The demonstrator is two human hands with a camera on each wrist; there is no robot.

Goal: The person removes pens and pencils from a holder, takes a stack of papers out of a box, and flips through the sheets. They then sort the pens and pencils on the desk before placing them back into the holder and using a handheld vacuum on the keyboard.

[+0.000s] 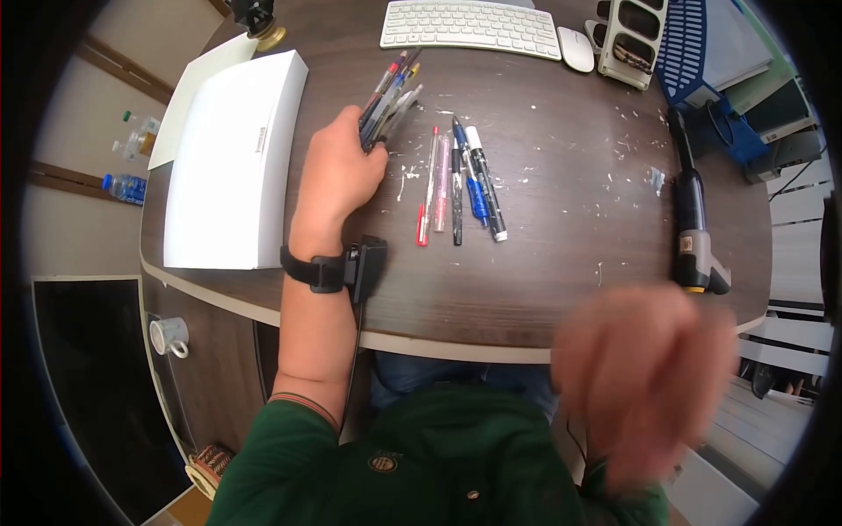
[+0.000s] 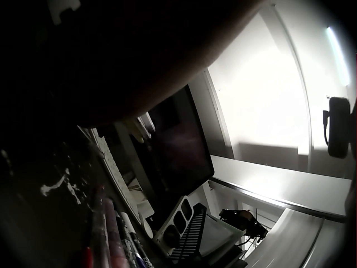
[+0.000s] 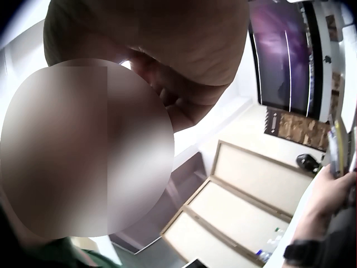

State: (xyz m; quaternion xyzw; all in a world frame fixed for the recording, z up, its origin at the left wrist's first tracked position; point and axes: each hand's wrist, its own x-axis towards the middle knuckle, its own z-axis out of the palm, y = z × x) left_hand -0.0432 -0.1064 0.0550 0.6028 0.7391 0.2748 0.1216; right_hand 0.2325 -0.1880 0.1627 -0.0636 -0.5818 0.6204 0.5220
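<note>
My left hand (image 1: 338,167) grips a bundle of pens (image 1: 391,96) upright over the desk, fingers curled round their lower part. To its right several pens lie side by side: a red-capped clear pen (image 1: 428,188), a pink pen (image 1: 442,184), a black pen (image 1: 456,197), a blue pen (image 1: 474,180) and a black-and-white marker (image 1: 488,184). My right hand (image 1: 645,377) is raised off the desk near the head camera, blurred by motion. In the right wrist view that hand (image 3: 178,61) has loosely curled fingers, and nothing shows in it.
A white box (image 1: 228,167) stands on the left side of the desk (image 1: 561,237). Along the back are a keyboard (image 1: 469,26) and a mouse (image 1: 576,49). A beige holder (image 1: 631,39) and blue file rack (image 1: 682,48) stand back right, with a black handheld tool (image 1: 691,206) at the right edge.
</note>
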